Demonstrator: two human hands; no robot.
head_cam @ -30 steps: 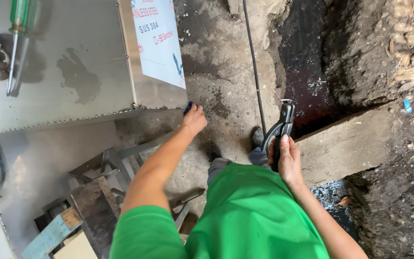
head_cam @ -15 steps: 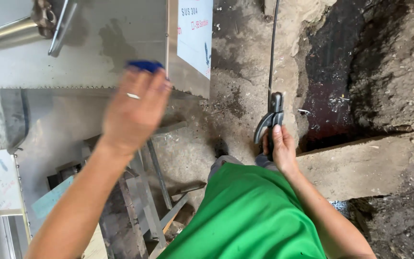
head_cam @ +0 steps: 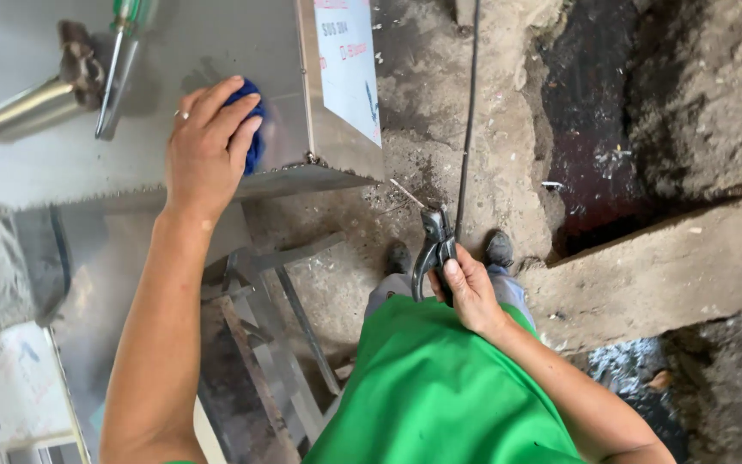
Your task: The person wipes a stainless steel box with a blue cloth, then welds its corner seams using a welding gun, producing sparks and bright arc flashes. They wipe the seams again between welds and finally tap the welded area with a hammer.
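Left hand point(head_cam: 208, 142) is pressing a small blue cloth pad point(head_cam: 252, 129) flat onto the shiny stainless steel box point(head_cam: 62, 163), fingers spread over it, while the right hand point(head_cam: 467, 288) is clenched round a dark metal welding electrode holder point(head_cam: 434, 249) down by the boots.

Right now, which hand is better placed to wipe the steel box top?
Left. The left hand already presses the blue cloth on the steel box. The right hand is down by the legs, gripping a welding holder.

Rough dirt floor point(head_cam: 440, 163), daylit
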